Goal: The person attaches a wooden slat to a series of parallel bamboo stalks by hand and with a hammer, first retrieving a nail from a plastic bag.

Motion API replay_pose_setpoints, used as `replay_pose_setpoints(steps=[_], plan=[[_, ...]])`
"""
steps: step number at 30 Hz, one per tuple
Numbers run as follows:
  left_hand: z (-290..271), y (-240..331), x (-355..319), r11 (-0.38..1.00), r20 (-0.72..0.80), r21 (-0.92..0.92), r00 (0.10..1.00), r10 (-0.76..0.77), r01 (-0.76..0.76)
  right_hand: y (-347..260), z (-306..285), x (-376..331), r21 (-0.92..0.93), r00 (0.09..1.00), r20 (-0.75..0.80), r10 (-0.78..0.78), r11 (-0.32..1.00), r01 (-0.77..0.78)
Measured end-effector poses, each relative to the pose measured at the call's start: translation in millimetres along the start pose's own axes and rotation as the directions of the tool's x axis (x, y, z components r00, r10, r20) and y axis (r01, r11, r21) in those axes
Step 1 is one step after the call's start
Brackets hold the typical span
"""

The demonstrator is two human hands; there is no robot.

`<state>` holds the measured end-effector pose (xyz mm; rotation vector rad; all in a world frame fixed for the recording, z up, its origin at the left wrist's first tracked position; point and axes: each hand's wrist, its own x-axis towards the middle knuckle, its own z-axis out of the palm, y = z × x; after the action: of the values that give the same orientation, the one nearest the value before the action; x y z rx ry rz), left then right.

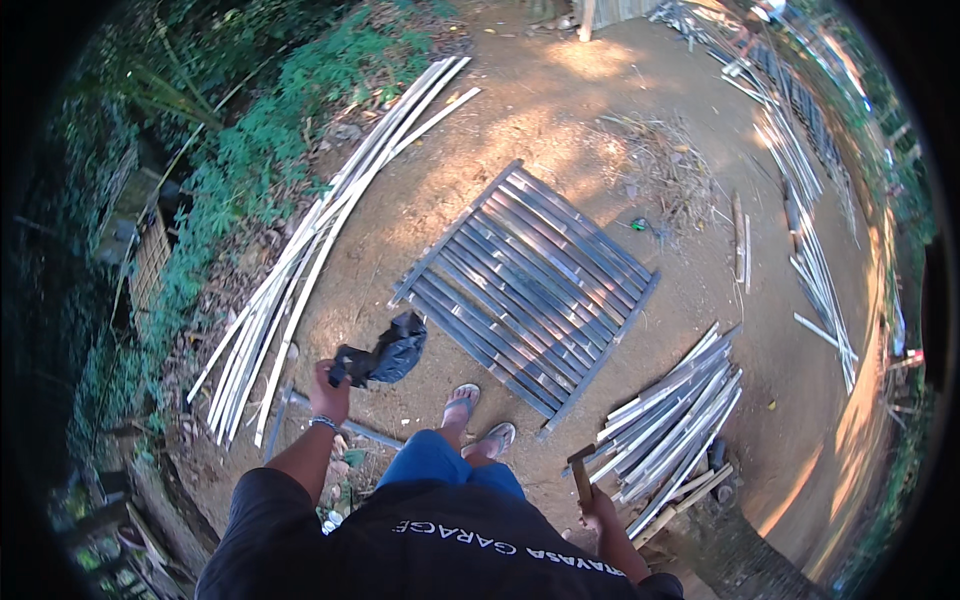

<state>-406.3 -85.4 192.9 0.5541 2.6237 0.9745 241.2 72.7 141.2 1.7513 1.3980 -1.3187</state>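
Observation:
My left hand is closed around the gathered end of a black plastic bag, which hangs out to the right of it above the dirt. Low on the right, my right hand grips the wooden handle of a hammer, its head pointing up and away from me. In front of my feet lies a flat panel of dark bamboo slats, nailed or set across end rails. Neither hand touches the panel. What the bag contains is hidden.
Long pale bamboo strips lie at the left beside green undergrowth. A stack of cut bamboo slats sits close on the right. More strips line the far right, near dry twigs. A metal bar lies by my left foot.

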Motion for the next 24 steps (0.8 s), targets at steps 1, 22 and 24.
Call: replay_pose_setpoints(steps=[1, 22, 24], plan=[[-17, 2, -2, 0.995, -0.001, -0.013, 0.995, -0.101, 0.101, -3, -10, 3, 0.002, 1.0, -0.016, -0.026, 1.0, 0.026], [-209, -227, -61, 0.703, -0.549, -0.123, 0.542, -0.636, 0.701, -81, -59, 36, -0.291, 0.984, 0.172, 0.05, 0.957, 0.002], [-228, -261, -49, 0.685, -0.532, -0.112, 0.539, -0.653, 0.72, -136, -38, 28, -0.363, 0.987, 0.151, 0.05, 0.932, 0.008]])
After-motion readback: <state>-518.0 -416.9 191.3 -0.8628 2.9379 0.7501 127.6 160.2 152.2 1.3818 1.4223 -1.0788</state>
